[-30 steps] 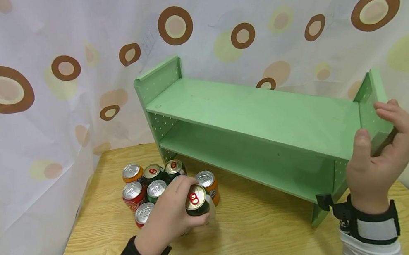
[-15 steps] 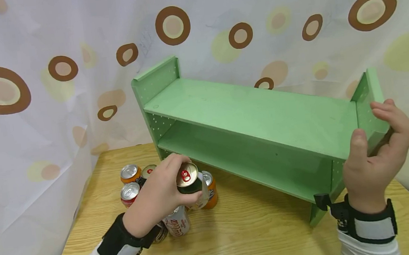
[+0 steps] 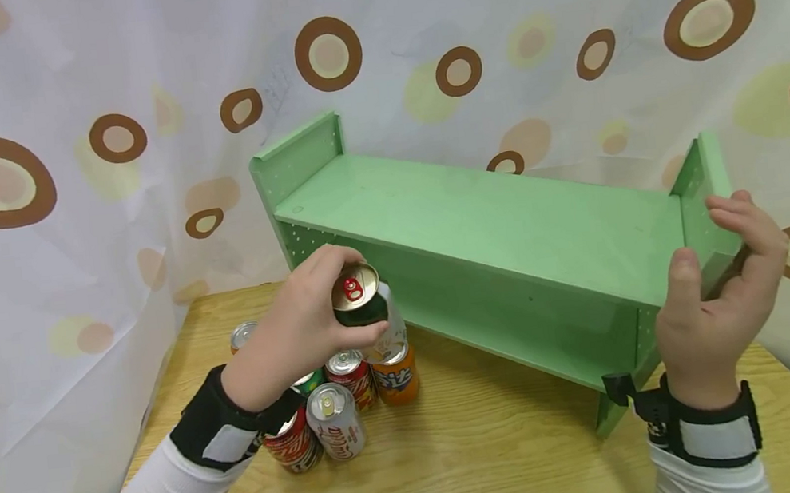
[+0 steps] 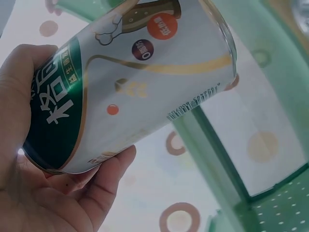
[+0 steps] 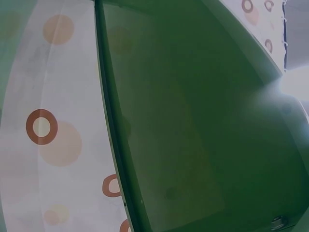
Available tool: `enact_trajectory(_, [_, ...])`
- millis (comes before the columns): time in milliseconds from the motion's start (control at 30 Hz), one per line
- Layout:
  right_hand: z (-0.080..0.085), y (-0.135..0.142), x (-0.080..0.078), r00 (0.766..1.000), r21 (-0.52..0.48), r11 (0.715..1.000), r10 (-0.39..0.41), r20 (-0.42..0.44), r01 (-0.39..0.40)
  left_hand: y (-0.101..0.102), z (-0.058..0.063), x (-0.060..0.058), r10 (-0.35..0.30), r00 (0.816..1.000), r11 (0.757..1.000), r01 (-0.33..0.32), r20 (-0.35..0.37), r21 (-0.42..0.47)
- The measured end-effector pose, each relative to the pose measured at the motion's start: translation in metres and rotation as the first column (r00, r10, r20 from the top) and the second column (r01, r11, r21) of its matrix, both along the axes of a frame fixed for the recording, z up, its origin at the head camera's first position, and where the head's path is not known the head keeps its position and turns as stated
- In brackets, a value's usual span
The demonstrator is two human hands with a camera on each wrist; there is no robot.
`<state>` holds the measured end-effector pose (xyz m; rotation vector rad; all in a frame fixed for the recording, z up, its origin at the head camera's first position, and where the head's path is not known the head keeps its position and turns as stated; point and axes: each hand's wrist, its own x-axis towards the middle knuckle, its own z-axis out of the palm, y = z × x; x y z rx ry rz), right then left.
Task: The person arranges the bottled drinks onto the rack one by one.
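The can (image 3: 366, 311), white and dark green with a gold top and a red pull tab, is at the centre of the head view, slightly left, raised and tilted. The left hand (image 3: 294, 317) grasps it near its top, thumb on the near side. In the left wrist view the white body extends to the upper right, with a barcode near the base; the thumb and fingers hold the dark green end at the left.

Below the held can stands an orange can (image 3: 396, 381), its top partly covered; contact between the two cannot be determined. Left of it, at lower centre-left, stand a red can (image 3: 355, 381), a white can (image 3: 337, 425) with red lettering, and another red can (image 3: 293, 450) at the front, partly hidden by the wrist strap (image 3: 222, 425). A green can (image 3: 308, 382) shows in part behind these. One silver lid (image 3: 242, 331) is visible beyond the forearm.

The green shelf (image 3: 477, 206) spans the centre to the right of the frame, set obliquely. The right hand (image 3: 726, 300) is at its right end panel, thumb and fingers spread; whether it grips the panel cannot be told.

All stand on a wood-grain table (image 3: 475, 455). A pale sheet (image 3: 158, 54) with brown rings forms the background.
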<state>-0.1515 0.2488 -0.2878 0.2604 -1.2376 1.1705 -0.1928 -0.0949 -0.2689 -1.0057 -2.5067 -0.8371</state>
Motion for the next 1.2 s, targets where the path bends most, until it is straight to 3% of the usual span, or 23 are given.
enact_trajectory(400, [0.0, 0.0, 0.001, 1.0, -0.018, 1.0, 0.001, 0.005, -0.001, 0.015, 0.032, -0.009, -0.039, 0.999, 0.999, 0.038, -0.023, -0.024])
enact_trajectory(633, [0.0, 0.0, 0.001, 1.0, -0.014, 1.0, -0.011, 0.012, 0.011, 0.023, 0.046, -0.016, -0.027, 1.0, 0.999, 0.027, 0.01, -0.044])
enact_trajectory(933, [0.001, 0.002, 0.001, 1.0, -0.013, 1.0, -0.016, 0.002, 0.016, 0.036, 0.059, -0.029, -0.061, 0.998, 0.998, 0.061, 0.027, -0.022])
enact_trajectory(1200, [0.0, 0.003, 0.001, 1.0, -0.006, 1.0, -0.014, 0.005, 0.014, 0.041, 0.067, -0.041, -0.045, 0.999, 0.998, 0.046, 0.025, -0.045])
